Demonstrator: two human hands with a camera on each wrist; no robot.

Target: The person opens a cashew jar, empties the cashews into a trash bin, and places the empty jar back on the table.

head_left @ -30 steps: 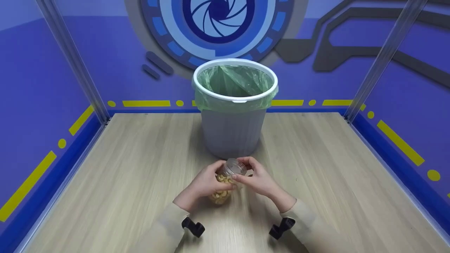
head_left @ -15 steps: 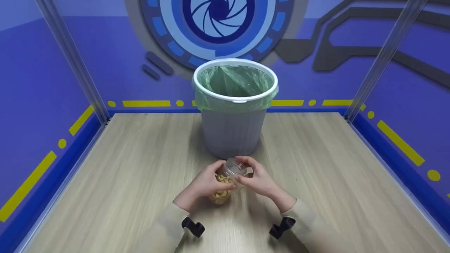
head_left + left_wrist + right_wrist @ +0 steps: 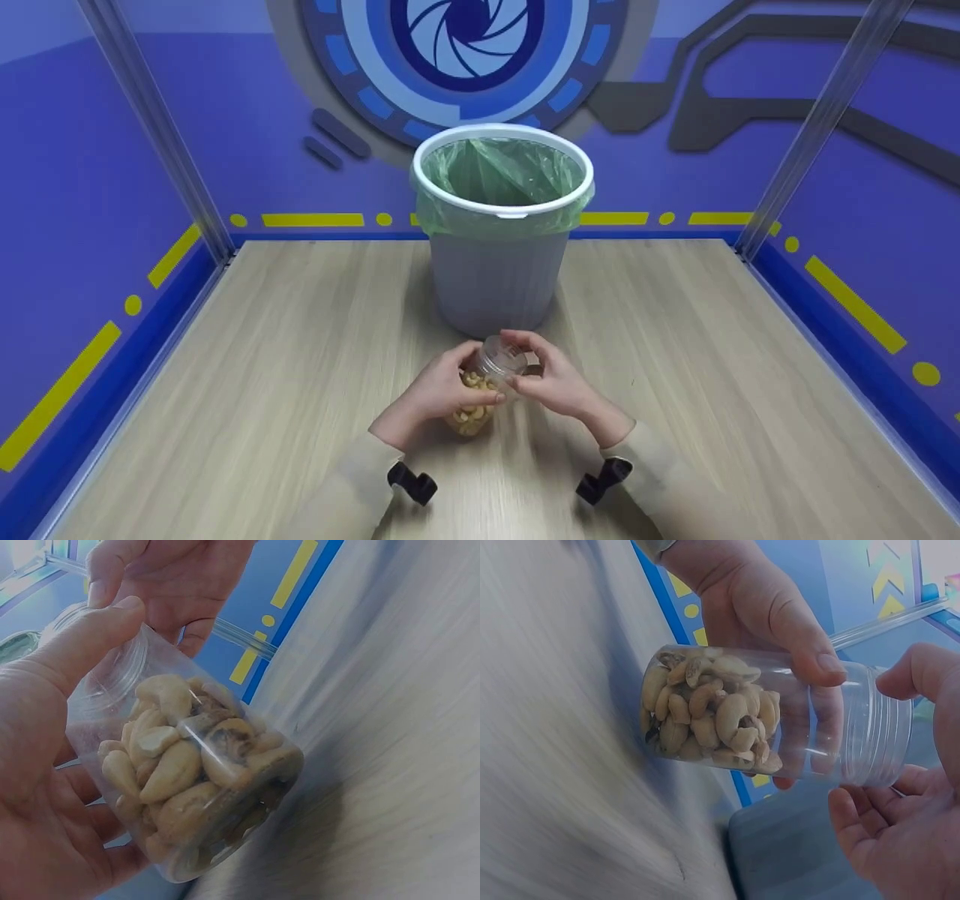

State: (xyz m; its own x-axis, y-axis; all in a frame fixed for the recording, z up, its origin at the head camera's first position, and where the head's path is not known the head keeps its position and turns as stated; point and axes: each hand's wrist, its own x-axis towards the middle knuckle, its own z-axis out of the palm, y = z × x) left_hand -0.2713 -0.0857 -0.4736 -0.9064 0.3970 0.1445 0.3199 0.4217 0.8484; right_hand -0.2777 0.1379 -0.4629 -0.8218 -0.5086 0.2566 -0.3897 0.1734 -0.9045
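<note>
A clear jar [image 3: 491, 367] partly filled with cashews [image 3: 712, 712] tilts just above the table, its neck end up and toward the right. My left hand [image 3: 439, 384] grips the jar round its body, thumb across the near side. At the ridged neck end, my right hand [image 3: 559, 382] curls its thumb and fingers round the rim. In the right wrist view the right thumb touches the ridged end, with the other fingers below it. Whether a clear lid sits on the neck, I cannot tell.
A grey bin [image 3: 499, 281] lined with a green bag [image 3: 495, 169] stands right behind the hands. Blue printed panels [image 3: 90, 150] border the wooden table [image 3: 300, 337] at the back and both sides.
The right thumb and fingers have shifted slightly round the neck end of the jar, the thumb drawing back to the right. My left hand and the jar have barely moved.
</note>
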